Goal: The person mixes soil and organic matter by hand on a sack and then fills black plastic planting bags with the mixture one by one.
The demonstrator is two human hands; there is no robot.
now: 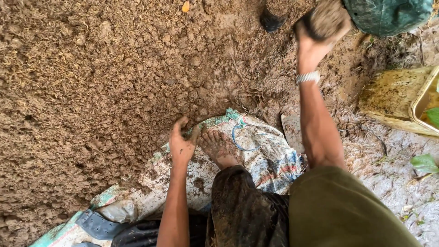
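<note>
My left hand (181, 142) rests with fingers spread at the edge of a big heap of brown soil mixed with husk (105, 77), beside my bare muddy foot (221, 147). The foot stands on a dirty woven sack (256, 151) laid on the ground. My right hand (311, 43), with a metal watch (307, 77) on the wrist, is raised at the upper right and grips a clump of soil (327, 18). That clump is held next to a dark green bag (388, 16) at the top right corner.
A yellowish container (402, 98) lies at the right edge, with green leaves (425, 162) near it. A dark sandal (98, 224) and a grey plastic piece (120, 211) lie on the sack at the bottom left. A dark shoe (271, 20) is at the top.
</note>
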